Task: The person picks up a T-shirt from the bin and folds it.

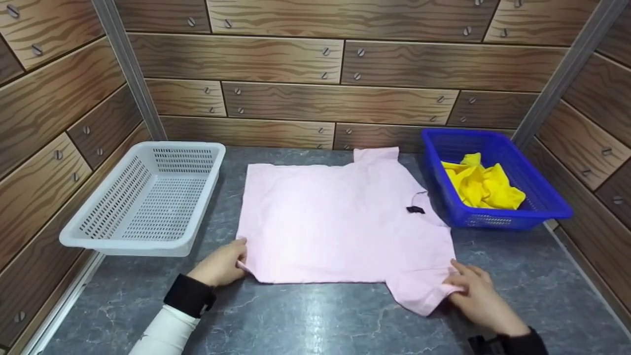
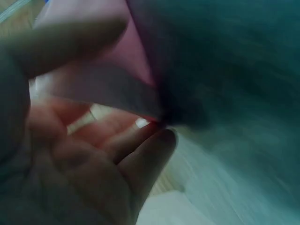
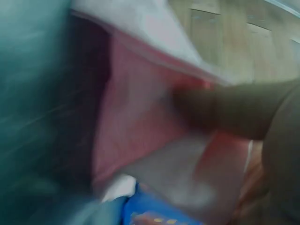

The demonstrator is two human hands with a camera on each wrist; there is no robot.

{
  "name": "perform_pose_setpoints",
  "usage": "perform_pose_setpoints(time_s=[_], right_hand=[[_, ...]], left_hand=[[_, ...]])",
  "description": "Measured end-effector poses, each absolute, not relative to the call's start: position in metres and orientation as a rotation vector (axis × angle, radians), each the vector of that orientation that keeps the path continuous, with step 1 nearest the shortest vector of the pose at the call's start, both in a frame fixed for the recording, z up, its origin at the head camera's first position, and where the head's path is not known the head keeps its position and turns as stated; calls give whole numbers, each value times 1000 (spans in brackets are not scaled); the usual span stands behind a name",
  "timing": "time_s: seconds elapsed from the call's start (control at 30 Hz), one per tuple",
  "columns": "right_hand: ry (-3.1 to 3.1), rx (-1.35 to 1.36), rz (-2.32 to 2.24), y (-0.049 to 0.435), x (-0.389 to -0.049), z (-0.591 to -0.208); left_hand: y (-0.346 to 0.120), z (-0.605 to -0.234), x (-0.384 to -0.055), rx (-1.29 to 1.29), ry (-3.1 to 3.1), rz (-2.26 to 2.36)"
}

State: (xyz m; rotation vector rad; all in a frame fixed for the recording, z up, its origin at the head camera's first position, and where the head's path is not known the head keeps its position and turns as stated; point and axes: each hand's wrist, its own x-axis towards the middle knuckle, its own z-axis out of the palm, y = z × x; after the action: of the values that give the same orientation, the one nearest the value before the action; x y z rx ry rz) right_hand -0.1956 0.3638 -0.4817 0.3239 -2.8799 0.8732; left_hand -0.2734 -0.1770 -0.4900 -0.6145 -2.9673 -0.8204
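A light pink T-shirt lies spread on the grey tabletop, its neckline with a black label facing right. My left hand grips its near left hem corner, which lifts slightly off the table. In the left wrist view, the thumb is over the pink cloth and the other fingers are beneath it. At the near sleeve, my right hand holds the sleeve's edge. The right wrist view, blurred, has the thumb against the raised pink fabric, with most of the other fingers hidden behind it.
A white perforated basket with nothing in it stands on the left. At the right, a blue basket holds crumpled yellow cloth. Wood-patterned walls enclose the table at the back and both sides.
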Motion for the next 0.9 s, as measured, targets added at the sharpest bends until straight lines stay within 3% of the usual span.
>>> perform_pose_setpoints(time_s=[0.2, 0.57, 0.9], right_hand=[[-3046, 476, 953, 367, -188, -490], [-3280, 543, 1108, 368, -175, -471], [-3071, 734, 1130, 377, -189, -454]], left_hand=[[-187, -487, -265, -701, -3034, -669], [-189, -476, -246, -657, -3096, -477], [-190, -467, -255, -591, -3115, -698]])
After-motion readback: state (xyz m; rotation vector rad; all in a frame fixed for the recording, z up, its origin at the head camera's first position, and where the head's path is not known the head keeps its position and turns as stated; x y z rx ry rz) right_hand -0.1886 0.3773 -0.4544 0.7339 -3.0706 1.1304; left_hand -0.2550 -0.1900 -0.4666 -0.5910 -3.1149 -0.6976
